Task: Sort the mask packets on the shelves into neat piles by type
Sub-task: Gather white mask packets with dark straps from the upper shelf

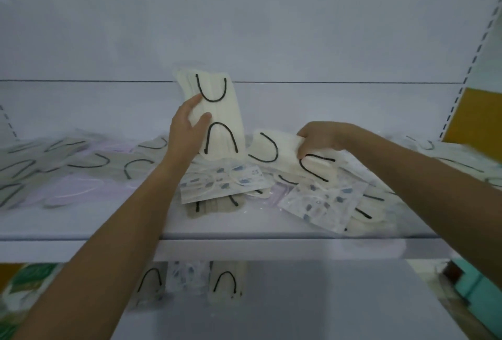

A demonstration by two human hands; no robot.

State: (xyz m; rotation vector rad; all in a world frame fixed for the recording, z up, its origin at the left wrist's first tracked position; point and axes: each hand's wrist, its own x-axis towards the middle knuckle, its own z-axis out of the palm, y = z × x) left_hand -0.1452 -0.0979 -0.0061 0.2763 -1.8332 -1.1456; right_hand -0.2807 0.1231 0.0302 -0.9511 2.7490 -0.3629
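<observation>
Lying across the left part of the white shelf [108,227] are grey mask packets [54,160] with black ear loops, mixed with lilac packets [73,190] that overlap them loosely.

Next along, the left hand [187,127] grasps a cream packet [220,116] with black loops. It holds the packet upright above the shelf, thumb on the front and fingers behind. The forearm crosses in front of the heap and hides part of it.

Below that packet a blue-speckled packet [225,182] lies on top of a grey packet [214,206] near the shelf's front edge.

The right hand [317,138] has its fingers curled over the edge of a second cream packet [274,155], tilted and raised slightly off the heap. Beneath it a second speckled packet [326,203] covers more cream packets [364,214], and the right forearm hides those behind it.

At the far right stand a slotted upright rail [472,59] and a yellow panel [472,122].

On the lower shelf [298,299], three packets [190,282] lie side by side, the middle one speckled.
</observation>
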